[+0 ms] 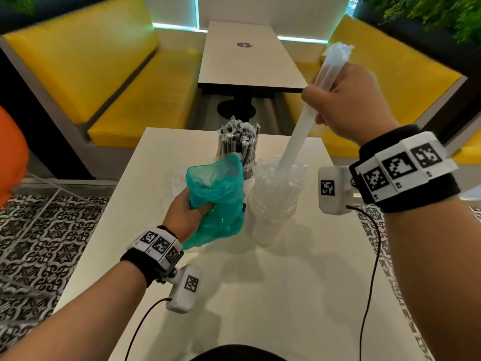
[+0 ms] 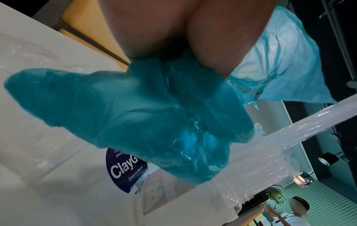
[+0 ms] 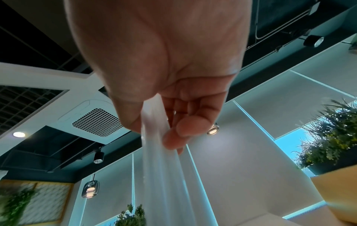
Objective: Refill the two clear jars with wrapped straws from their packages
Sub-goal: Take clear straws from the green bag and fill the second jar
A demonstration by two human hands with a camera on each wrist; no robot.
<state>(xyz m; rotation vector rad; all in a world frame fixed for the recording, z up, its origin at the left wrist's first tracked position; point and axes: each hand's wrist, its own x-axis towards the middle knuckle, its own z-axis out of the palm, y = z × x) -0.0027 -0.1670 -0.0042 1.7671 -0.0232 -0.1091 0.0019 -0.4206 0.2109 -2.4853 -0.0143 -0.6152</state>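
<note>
Two jars stand on the surface (image 1: 260,295); the far jar (image 1: 247,166) is full; the right hand (image 1: 346,105), grip closed on white straws (image 1: 294,142), angles them into the near jar (image 1: 273,204); the left hand (image 1: 182,212) clutches the emptied teal bag (image 1: 221,201) aside.

A white table (image 1: 234,295) stands near. Beyond it, a second table (image 1: 250,61) sits between two yellow benches (image 1: 109,82). Patterned black-and-white floor tiles (image 1: 39,243) spread to the left. Green plants (image 1: 429,11) hang at far right. An orange seat (image 1: 10,152) edges the left.
</note>
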